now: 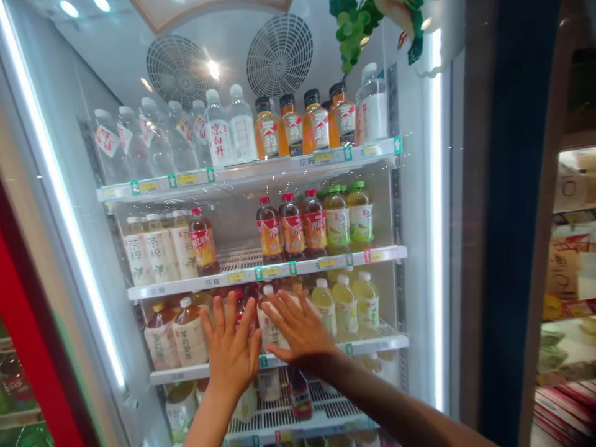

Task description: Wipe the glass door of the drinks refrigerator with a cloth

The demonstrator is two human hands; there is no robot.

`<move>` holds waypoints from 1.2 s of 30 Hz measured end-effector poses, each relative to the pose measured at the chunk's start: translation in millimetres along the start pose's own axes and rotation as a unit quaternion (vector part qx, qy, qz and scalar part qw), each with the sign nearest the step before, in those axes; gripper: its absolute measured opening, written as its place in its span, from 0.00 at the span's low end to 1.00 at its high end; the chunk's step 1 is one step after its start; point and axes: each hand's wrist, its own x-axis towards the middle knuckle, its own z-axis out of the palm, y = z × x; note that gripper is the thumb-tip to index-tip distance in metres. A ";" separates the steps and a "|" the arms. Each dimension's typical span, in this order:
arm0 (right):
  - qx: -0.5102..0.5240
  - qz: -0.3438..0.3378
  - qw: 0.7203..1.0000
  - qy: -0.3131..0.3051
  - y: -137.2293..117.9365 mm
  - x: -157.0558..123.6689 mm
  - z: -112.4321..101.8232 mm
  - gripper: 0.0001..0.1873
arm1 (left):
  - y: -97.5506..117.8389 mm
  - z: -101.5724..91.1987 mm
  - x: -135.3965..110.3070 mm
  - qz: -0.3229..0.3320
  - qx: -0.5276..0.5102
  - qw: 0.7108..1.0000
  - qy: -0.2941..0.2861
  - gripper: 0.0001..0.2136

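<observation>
I face an open drinks cooler with several white wire shelves of bottles. My left hand (231, 347) is raised with fingers spread, its palm toward the bottles on the third shelf (372, 343). My right hand (300, 328) lies beside it, fingers stretched out, against a white-capped pale bottle (266, 326). Neither hand grips anything. A red-capped bottle (239, 310) stands partly hidden behind my left hand. Brown tea bottles (189, 332) stand left of my hands and yellow drinks (347, 304) to the right.
The shelf above holds red-capped tea bottles (292, 226) and green-capped ones (349, 214). The top shelf carries clear water bottles (218, 130) and orange drinks (302, 124). The cooler door frame (507, 223) stands at right, with another shelving unit (570, 279) beyond.
</observation>
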 end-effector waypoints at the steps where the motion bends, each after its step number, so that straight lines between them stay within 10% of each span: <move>1: 0.001 0.000 1.000 -0.005 -10.6 5.1 5.9 0.47 | -10.2 -3.6 0.5 0.000 0.003 1.000 0.001 0.38; 6: -0.022 0.123 0.992 0.025 -36.4 59.1 16.8 0.49 | -61.3 -12.1 4.1 0.000 0.010 1.000 0.014 0.38; 9: -0.029 0.159 0.986 0.036 -66.7 46.4 31.6 0.49 | -81.5 -11.5 -2.3 -0.007 -0.001 1.000 0.018 0.38; 13: -0.043 0.160 0.985 0.047 -103.6 32.2 51.0 0.46 | -94.0 -11.3 -17.6 0.001 -0.014 1.000 0.010 0.38; 18: -0.045 0.182 0.982 0.025 -96.6 90.8 46.2 0.45 | -97.7 -9.3 -23.8 -0.018 -0.025 1.000 0.007 0.38; 23: -0.091 0.197 0.975 0.036 -127.0 19.0 63.0 0.44 | -99.1 -6.2 -24.8 -0.024 -0.027 0.999 0.027 0.37; 26: -0.091 0.191 0.977 0.037 -118.5 -10.1 64.2 0.43 | -87.6 -6.2 -25.8 -0.049 -0.045 0.997 0.031 0.38; 32: -0.090 0.248 0.962 0.075 -45.6 24.2 31.6 0.42 | -21.6 5.1 -23.3 -0.058 -0.068 0.995 0.042 0.40; 36: -0.115 0.221 0.968 0.041 -54.9 -46.4 37.2 0.42 | 15.4 20.0 -18.4 -0.074 -0.062 0.995 0.028 0.41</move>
